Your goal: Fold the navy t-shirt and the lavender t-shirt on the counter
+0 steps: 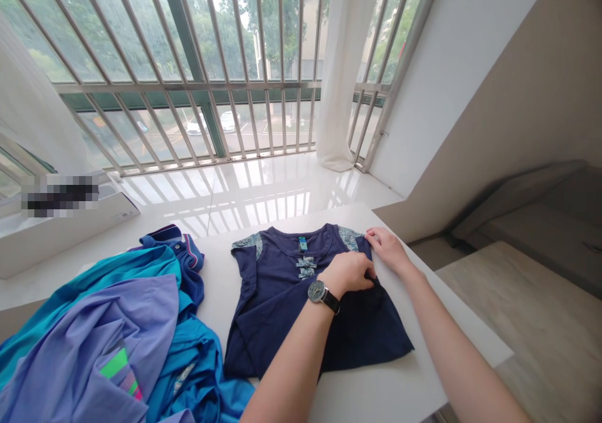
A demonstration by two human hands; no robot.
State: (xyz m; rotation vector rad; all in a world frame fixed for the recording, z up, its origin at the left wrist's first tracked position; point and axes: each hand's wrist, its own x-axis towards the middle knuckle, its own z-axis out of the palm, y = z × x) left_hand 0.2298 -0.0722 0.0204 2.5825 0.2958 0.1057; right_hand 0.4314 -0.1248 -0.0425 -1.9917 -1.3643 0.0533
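Observation:
A navy short-sleeved shirt (282, 310) lies spread on the white table, neckline toward the window, with patterned shoulder panels and small bows below the collar. My left hand (348, 274), a black-strapped watch (317, 292) on its wrist, reaches across the shirt. Its fingers are curled on the fabric at the right side, below the sleeve; the fingertips are partly hidden. With its fingertips, my right hand (386, 247) pinches the outer edge of the right sleeve. The shirt's left side is folded inward, and its lower right corner lies near the table edge.
A pile of clothes (108, 329) in blue, teal and lavender lies left of the shirt. Behind it stands a white box (70, 222) on the glossy sill (244, 191). Metal window bars and a white curtain (343, 97) are beyond. The white table (385, 388) ends at the right, above a lower beige surface (531, 304).

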